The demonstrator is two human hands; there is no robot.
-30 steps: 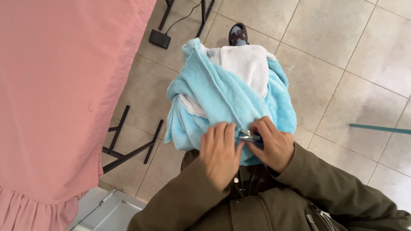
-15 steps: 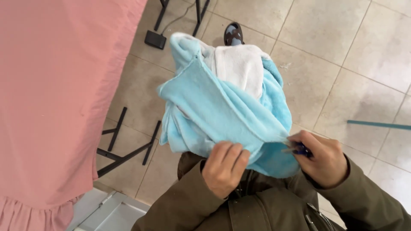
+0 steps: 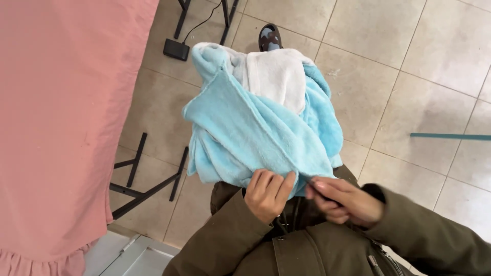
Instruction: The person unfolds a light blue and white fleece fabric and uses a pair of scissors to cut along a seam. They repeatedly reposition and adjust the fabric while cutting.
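A light blue fleece garment point(image 3: 255, 133) with a white inner part point(image 3: 271, 76) lies bunched over my lap. My left hand point(image 3: 267, 194) pinches its near lower edge, fingers curled over the fleece. Just to the right, my right hand point(image 3: 345, 201) is closed on a small dark tool point(image 3: 311, 180) whose tip meets the same edge beside my left fingers. Most of the tool is hidden in my fist. Both arms are in olive-green jacket sleeves.
A large pink cloth point(image 3: 61, 112) with a ruffled hem hangs along the left. On the tiled floor are a black pedal point(image 3: 176, 49) with a cable, black metal frame legs point(image 3: 148, 179), my shoe point(image 3: 269, 37) and a teal bar point(image 3: 450, 136) at the right.
My right hand swung out to the right with the tool, then came back to the fleece edge beside my left hand. The left hand kept its hold on the fleece.
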